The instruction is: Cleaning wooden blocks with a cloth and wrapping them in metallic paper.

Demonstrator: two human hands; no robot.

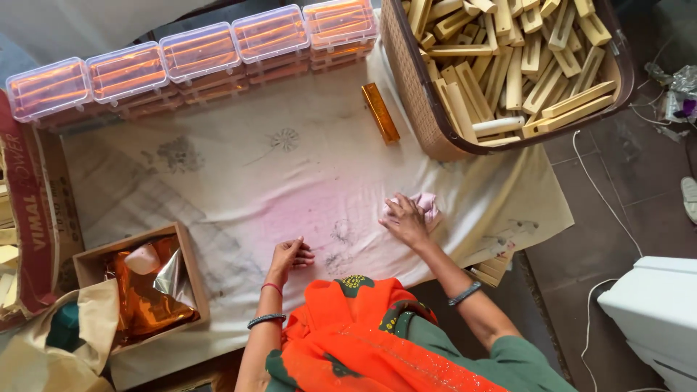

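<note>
Head view, right hand (406,221) grip clamped on pink cloth (425,204) (under palm), left hand (290,255) curled together, empty

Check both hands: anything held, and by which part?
Right hand presses down on a crumpled pink cloth, palm over its left side. Left hand rests curled on the white sheet, apparently empty.

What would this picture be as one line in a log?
right hand: on pink cloth | left hand: curled on white sheet | wrapped orange bar: lying near basket of pale bars
</note>
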